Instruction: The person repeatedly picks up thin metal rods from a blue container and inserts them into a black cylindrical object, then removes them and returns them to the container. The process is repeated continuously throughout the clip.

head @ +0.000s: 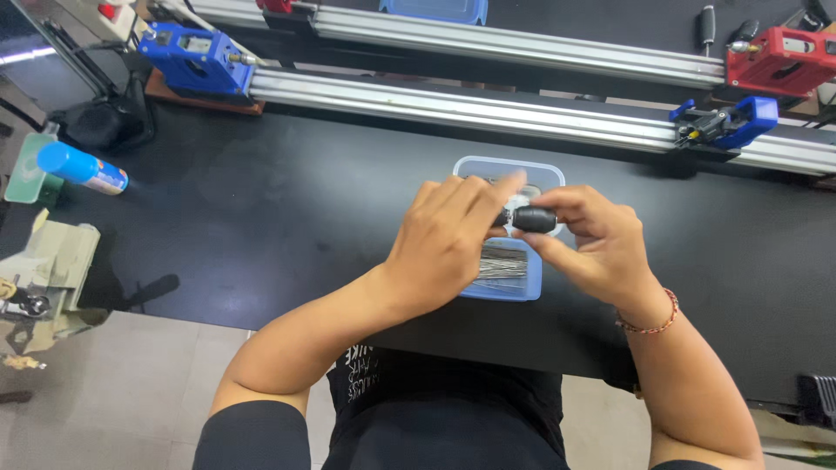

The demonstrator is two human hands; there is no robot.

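Observation:
Over a black table (261,218), both my hands meet above a small blue tray (522,287) that holds several thin metal pins (503,261). My right hand (592,244) pinches a short black cylindrical part (534,219) between thumb and fingers. My left hand (448,239) is beside it, fingertips touching the part's left end. What the left fingers hold, if anything, is hidden. A red cord bracelet (653,324) is on my right wrist.
Two long aluminium rails (453,109) run across the back of the table, with a blue fixture (196,57) at left, a blue clamp (727,124) and a red fixture (784,59) at right. A blue spray can (83,168) lies at the far left.

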